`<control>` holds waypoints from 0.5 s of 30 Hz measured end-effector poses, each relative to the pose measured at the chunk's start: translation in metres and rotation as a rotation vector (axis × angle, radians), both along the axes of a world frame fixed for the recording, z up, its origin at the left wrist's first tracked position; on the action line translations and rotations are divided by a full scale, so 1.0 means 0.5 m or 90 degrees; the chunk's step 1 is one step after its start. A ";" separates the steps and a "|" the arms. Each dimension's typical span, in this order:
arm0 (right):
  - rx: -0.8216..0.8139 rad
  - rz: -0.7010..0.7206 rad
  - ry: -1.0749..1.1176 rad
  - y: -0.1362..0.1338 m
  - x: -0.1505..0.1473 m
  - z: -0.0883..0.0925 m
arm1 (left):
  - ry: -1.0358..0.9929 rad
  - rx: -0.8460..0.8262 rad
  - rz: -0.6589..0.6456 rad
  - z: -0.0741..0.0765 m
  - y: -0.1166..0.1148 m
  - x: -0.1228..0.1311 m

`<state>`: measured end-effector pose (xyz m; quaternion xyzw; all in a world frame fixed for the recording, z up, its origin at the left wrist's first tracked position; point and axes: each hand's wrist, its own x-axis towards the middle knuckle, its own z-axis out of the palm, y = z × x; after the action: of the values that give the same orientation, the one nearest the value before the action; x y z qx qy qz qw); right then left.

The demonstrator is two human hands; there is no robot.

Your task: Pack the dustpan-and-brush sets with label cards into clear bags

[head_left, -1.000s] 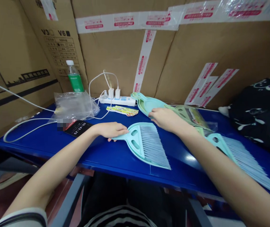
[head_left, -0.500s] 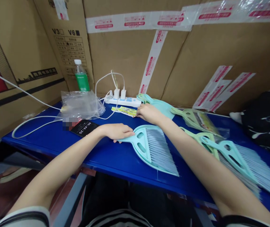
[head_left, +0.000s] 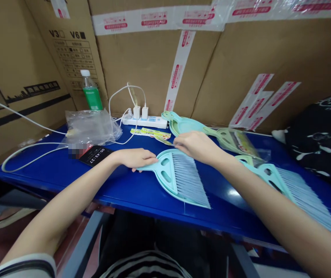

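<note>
While the left hand [head_left: 134, 159] sits closed over the handle end of the broom [head_left: 179, 179], thumb tip showing underneath, the broom lies flat on the blue table [head_left: 142, 197], mid-view, bristles toward 4 o'clock. Grip looks light, but it is on the handle.

Right hand [head_left: 197, 146] is open, palm down, at the broom's 12 o'clock, holding nothing. Its fingertips [head_left: 177, 143] are just beside the end of a paper strip [head_left: 150, 134]; contact can't be told.

From the broom: mint dustpan [head_left: 182, 125] at 12, bagged green dustpan [head_left: 229, 139] at 1, second broom [head_left: 301, 197] at 3, under the right forearm's line. Power strip [head_left: 143, 121] with two white chargers at 11, green-label bottle [head_left: 90, 94] and plastic bag [head_left: 91, 127] further out. Black device [head_left: 94, 156] at 9, white cable [head_left: 29, 150] beyond it. Black cloth bag [head_left: 316, 139] at far 2, cardboard boxes [head_left: 156, 69] behind everything.
</note>
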<state>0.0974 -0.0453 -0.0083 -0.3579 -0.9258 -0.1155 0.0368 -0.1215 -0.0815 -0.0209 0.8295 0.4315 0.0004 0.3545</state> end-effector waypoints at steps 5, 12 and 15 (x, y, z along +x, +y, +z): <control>-0.042 0.002 0.056 -0.038 0.047 -0.012 | 0.016 0.005 0.000 -0.002 0.002 0.000; -0.154 0.049 0.127 -0.051 0.084 -0.018 | 0.027 -0.011 0.004 0.003 0.002 0.004; -0.192 0.053 0.146 -0.054 0.089 -0.010 | 0.042 -0.012 0.006 0.004 0.003 0.006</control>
<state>0.1416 -0.0724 -0.0135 -0.3316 -0.9364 0.0678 0.0926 -0.1185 -0.0802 -0.0188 0.8238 0.4464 -0.0293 0.3480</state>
